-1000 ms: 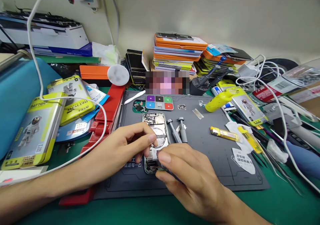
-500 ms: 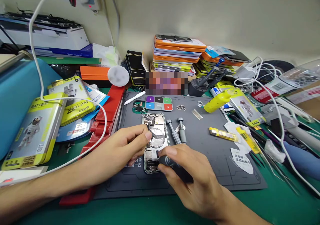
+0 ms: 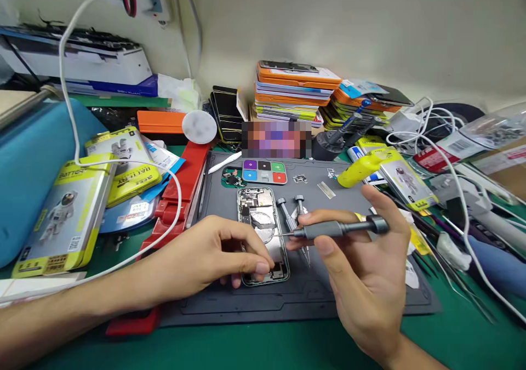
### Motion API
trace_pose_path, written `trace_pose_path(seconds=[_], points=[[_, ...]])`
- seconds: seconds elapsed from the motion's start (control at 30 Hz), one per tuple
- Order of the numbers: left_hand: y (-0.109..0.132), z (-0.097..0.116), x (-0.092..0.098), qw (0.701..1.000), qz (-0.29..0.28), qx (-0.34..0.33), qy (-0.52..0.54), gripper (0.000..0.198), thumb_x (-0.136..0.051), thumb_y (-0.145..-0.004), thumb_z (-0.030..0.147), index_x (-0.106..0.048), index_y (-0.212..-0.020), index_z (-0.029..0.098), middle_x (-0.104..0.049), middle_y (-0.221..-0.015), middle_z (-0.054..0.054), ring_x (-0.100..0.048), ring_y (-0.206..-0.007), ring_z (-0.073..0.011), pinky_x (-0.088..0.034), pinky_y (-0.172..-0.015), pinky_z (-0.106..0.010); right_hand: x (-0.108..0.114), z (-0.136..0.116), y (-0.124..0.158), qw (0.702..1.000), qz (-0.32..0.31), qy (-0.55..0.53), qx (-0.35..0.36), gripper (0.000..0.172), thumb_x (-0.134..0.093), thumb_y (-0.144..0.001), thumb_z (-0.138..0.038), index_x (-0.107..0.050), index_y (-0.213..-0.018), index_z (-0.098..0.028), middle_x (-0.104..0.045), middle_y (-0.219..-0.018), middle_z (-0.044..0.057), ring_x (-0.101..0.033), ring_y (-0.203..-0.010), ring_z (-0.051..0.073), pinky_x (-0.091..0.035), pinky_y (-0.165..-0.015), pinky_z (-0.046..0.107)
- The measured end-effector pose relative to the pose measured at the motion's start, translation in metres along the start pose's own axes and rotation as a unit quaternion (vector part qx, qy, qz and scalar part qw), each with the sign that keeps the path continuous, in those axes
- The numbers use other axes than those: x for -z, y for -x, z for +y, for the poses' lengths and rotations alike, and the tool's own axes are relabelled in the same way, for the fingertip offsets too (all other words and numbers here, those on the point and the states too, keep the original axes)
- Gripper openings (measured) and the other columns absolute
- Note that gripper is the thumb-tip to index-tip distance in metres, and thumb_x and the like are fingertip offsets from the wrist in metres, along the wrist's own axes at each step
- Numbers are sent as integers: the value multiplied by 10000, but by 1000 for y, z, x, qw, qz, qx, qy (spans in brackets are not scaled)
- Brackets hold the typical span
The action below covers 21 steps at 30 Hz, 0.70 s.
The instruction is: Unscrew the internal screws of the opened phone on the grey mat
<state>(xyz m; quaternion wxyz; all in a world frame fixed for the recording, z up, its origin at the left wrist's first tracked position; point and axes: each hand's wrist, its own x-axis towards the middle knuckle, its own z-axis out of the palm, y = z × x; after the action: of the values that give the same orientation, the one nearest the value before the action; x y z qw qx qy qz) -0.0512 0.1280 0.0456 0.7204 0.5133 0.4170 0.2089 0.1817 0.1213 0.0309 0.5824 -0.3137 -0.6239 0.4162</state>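
Head | opened phone (image 3: 263, 220): partly beneath curled left fingers (image 3: 252, 238), hold unclear | just beside right fingers (image 3: 329, 215), gripping screwdriver (image 3: 329, 229)

The screwdriver (image 3: 329, 229) was grey, with a darker cap (image 3: 378, 225). The phone (image 3: 266, 234) showed silver and black parts (image 3: 263, 198) inside a pale rim (image 3: 288, 274). Purple, black, green, blue and red squares (image 3: 250, 164) patterned the tray (image 3: 265, 176). The mat (image 3: 349, 200) was dark grey with thin lines, the tabletop (image 3: 246, 348) green. The bottle (image 3: 361, 168) was yellow, the cable (image 3: 62, 63) white.
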Motion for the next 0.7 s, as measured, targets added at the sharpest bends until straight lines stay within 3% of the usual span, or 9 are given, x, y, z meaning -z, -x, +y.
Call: trace_pose_path(seconds=[0.23,0.7], points=[[-1,2,-1,998,35,-28,33,95,-815,-941,262,-833,-875,195,-799,-832,12,-648,-686,-91,-526,-641,-180,0,1,7,998,-54,-19,9,617,-538,-1073,-55,-386,-1606,-326,-766,-1146,53,-804,-783,168,-750,-813,324],[-4,1,1,997,52,-56,18,116,-795,-974,282,-824,-895,202,-801,-857,17,-665,-692,-94,-529,-630,-180,1,1,6,999,-43,9,-20,544,-537,-1092,-121,-427,-1555,-384,-765,-1131,47,-790,-731,182,-755,-739,366]])
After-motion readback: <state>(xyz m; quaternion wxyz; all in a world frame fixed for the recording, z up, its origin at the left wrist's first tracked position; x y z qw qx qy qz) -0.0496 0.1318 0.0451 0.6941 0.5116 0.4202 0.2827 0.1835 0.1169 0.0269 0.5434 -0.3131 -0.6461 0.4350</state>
